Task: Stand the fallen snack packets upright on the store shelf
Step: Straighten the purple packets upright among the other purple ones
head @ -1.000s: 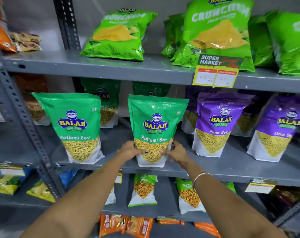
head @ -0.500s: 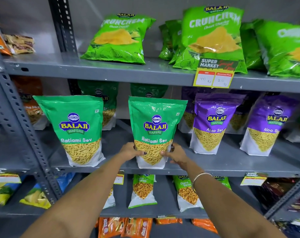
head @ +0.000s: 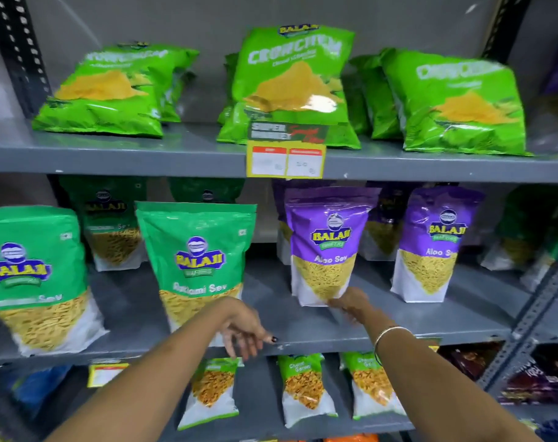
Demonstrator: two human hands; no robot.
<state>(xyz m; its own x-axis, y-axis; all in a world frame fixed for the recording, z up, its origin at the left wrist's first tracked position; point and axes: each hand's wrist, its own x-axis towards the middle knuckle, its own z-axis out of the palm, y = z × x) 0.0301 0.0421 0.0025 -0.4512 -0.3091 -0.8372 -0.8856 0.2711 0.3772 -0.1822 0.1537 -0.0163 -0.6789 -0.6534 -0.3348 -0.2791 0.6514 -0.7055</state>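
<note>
A green Ratlami Sev packet [head: 198, 260] stands upright at the middle of the grey middle shelf [head: 303, 327]. My left hand [head: 244, 331] hangs in front of the shelf edge just right of that packet's base, fingers apart, holding nothing. My right hand [head: 351, 303] reaches to the bottom right corner of a purple Aloo Sev packet [head: 327, 247], fingertips touching or almost touching it; the frame is blurred there. A second purple Aloo Sev packet [head: 434, 247] stands further right. Another green Ratlami Sev packet [head: 32, 275] stands at the left.
Light green Crunchem bags [head: 290, 87] lean back on the top shelf [head: 112, 154], behind a yellow price tag [head: 285, 159]. Small green packets [head: 303, 387] stand on the lower shelf. More packets sit behind the front row. A perforated upright [head: 532, 320] bounds the right.
Both hands have let go of the middle green Ratlami Sev packet and moved right; my right hand now reaches the purple Aloo Sev packet. The view has shifted right and closer.
</note>
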